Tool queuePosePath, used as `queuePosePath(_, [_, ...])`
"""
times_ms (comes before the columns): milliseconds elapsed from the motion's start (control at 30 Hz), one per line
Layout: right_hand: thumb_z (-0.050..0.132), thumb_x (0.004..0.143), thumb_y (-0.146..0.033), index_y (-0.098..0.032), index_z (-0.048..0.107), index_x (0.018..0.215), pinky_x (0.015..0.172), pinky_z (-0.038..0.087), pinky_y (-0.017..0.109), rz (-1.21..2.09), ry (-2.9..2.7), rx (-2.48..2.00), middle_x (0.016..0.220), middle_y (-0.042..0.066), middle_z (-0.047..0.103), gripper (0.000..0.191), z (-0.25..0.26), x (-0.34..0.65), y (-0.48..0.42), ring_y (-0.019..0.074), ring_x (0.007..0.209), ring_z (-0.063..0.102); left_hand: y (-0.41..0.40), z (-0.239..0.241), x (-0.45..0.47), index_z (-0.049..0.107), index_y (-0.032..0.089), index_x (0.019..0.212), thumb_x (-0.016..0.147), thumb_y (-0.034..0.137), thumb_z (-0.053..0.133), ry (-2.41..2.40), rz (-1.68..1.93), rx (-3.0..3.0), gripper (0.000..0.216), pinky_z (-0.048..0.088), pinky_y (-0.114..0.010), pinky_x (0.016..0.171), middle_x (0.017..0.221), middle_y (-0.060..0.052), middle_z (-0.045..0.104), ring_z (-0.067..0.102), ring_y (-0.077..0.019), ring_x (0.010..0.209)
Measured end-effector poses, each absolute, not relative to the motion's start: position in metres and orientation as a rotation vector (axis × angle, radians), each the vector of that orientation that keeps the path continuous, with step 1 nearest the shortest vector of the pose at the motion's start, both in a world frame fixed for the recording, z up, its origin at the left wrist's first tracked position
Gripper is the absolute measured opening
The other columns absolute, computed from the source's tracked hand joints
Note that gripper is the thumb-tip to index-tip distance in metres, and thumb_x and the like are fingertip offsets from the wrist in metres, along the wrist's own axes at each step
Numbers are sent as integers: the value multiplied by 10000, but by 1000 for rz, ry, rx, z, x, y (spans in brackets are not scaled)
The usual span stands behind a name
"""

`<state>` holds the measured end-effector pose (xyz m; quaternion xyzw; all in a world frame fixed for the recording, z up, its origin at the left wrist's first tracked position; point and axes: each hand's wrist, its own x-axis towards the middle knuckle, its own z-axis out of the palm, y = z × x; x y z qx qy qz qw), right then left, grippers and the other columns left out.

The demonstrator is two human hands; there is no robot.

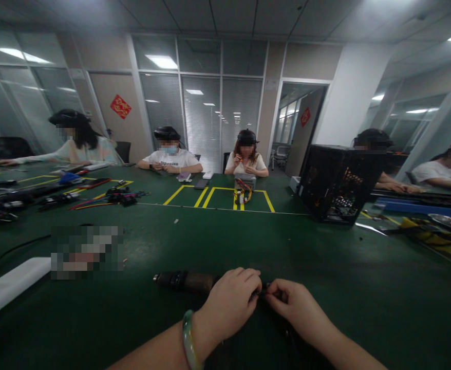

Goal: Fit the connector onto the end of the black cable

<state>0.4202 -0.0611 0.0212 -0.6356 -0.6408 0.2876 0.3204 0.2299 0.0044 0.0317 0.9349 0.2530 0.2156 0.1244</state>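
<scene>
A dark tool that looks like a power drill (198, 281) lies on the green tabletop, its metal-tipped nose pointing left. My left hand (233, 295), with a green bangle at the wrist, covers the tool's rear part, fingers curled closed. Close beside it on the right, my right hand (297, 308) has thumb and fingertips pinched together. Between the two sets of fingertips a small dark piece shows, too dim to name. Whether it belongs to the tool I cannot tell. More dark shapes lie in shadow under my hands.
A white oblong case (15, 288) and a blurred-out patch are at left. Cables (121, 194) lie in a heap behind them. A power supply unit (244, 181) stands inside yellow tape lines. A black computer case (337, 185) is at right. Several people sit around the table (210, 236).
</scene>
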Motion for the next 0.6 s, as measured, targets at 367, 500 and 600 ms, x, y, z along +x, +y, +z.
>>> queuePosePath(367, [584,852,-243,-191,669,797,593,400,209,776,-1687,-1680,744,-14,672,114,24,421,-61,149,680,605,5,32,230,563,207,927,847,153,584,740,650,2704,99,419,-402,962,1213,-24,581,532,-226,1097])
queuePosePath(500, [590,847,-237,-190,670,790,599,403,211,777,-1681,-1678,743,-12,671,109,28,420,-62,149,681,608,5,31,230,563,212,954,837,125,577,736,662,2701,146,410,-401,976,1231,-20,574,528,-222,1110])
queuePosePath(600, [595,841,-231,-191,668,781,602,403,207,772,-1678,-1683,741,-16,669,102,29,419,-63,145,679,604,4,31,230,558,209,979,840,164,596,781,650,2693,151,423,-394,966,1231,-29,571,537,-218,1095])
